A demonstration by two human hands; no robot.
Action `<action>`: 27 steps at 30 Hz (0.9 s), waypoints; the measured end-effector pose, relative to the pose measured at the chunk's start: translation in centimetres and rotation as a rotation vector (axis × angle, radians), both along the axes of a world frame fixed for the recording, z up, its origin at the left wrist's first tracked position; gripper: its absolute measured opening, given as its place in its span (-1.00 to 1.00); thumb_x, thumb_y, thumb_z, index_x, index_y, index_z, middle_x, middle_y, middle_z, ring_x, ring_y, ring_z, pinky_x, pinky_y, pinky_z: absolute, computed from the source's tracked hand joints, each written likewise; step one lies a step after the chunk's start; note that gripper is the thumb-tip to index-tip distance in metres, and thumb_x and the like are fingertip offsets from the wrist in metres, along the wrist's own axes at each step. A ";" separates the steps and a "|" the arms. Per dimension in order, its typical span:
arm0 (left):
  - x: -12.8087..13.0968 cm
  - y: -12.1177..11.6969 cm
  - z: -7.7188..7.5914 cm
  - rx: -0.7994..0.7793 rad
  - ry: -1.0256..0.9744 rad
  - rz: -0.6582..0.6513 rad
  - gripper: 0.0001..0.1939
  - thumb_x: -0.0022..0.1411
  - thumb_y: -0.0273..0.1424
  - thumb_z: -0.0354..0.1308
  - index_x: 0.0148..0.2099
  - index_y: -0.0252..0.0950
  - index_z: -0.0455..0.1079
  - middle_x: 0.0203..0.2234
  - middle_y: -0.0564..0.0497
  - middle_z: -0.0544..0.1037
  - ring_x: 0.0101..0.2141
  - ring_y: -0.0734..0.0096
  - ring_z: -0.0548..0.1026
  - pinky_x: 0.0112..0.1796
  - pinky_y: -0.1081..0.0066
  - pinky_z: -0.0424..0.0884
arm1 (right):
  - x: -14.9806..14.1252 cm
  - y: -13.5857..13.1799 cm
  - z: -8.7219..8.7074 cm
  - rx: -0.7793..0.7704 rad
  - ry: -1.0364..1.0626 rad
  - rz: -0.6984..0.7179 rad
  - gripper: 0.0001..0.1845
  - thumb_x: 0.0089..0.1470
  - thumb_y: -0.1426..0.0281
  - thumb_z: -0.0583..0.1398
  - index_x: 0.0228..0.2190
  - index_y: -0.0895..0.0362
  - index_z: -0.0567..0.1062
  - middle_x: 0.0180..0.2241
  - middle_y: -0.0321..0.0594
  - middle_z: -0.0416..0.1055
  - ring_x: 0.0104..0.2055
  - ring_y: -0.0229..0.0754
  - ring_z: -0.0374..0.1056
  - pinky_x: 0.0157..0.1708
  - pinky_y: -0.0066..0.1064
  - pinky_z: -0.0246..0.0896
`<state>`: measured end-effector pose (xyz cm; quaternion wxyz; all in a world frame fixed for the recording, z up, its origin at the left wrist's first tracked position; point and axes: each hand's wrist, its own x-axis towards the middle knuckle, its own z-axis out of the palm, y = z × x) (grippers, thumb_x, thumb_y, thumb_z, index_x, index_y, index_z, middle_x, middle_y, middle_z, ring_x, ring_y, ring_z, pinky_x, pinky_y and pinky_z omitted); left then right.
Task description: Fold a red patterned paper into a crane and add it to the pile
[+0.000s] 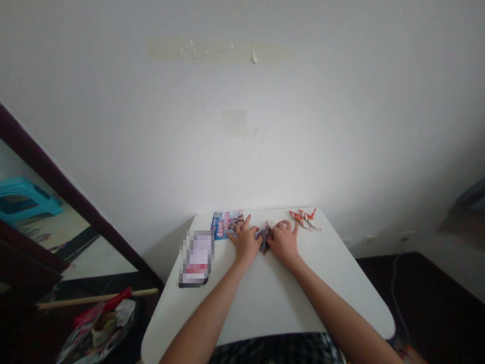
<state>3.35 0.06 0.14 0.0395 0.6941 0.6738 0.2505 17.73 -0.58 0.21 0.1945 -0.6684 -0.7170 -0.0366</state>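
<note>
Blue stool [30,199]: at the left edge of the frame, smooth and moulded, beyond a dark, slanting door frame [71,189].
Plastic bag [81,331]: lower left, crumpled and glossy, red plastic near its top; a straight, pale wooden stick [142,292] lies beside it.
Phone [196,258]: on the left of the white, smooth, round-cornered tabletop [265,303]; a slim rectangle slanting up and to the right, its screen masked by coarse blocks.
Leaflet [222,226]: flat, printed paper, blue with white characters, left of centre.
Left hand [245,243]: palm down, thumb and a finger closed at the folded paper's left edge, the other fingers spread out, one over the leaflet.
Folded paper [264,239]: centre of the frame, below the middle, between the two hands; greyish, creased, roughly diamond-shaped, long axis running nearly up and down, one point upward and another downward.
Right hand [285,242]: fingers bent, thumb side closed at the paper's right edge.
Orange-and-white paper figure [304,219]: right of the hands, sharp-pointed and angular.
Cable [394,273]: lower right, thin, pale, hanging in a curve.
</note>
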 end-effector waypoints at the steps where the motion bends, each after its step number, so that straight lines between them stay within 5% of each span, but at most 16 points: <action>1: 0.0 0.0 0.0 -0.007 -0.006 -0.010 -0.84 0.22 -0.36 0.24 -0.15 -0.07 0.59 0.44 0.14 0.19 0.35 -0.11 0.18 0.24 -0.53 -0.03 | 0.2 0.0 -0.1 0.005 0.003 0.002 -0.74 0.20 0.32 0.17 -0.17 0.11 0.62 -0.02 0.03 0.52 0.26 0.19 0.15 0.36 0.28 -0.46; 12: 0.2 -0.1 0.1 -0.014 0.009 -0.024 -0.85 0.25 -0.28 0.23 -0.14 -0.06 0.58 0.40 0.12 0.28 0.33 -0.16 0.19 0.22 -0.59 -0.09 | 0.5 0.0 0.1 0.040 0.006 0.024 -0.71 0.25 0.21 0.18 -0.19 0.09 0.64 -0.02 -0.02 0.51 0.27 0.18 0.12 0.37 0.28 -0.52; 27: -0.1 -0.1 0.5 -0.062 0.006 -0.027 -0.79 0.26 -0.30 0.20 -0.09 -0.03 0.60 0.36 0.11 0.35 0.34 -0.14 0.17 0.24 -0.54 -0.07 | 0.5 0.4 -0.3 0.035 0.044 0.002 -0.75 0.19 0.32 0.19 -0.21 0.10 0.65 -0.05 0.02 0.52 0.22 0.19 0.15 0.35 0.22 -0.40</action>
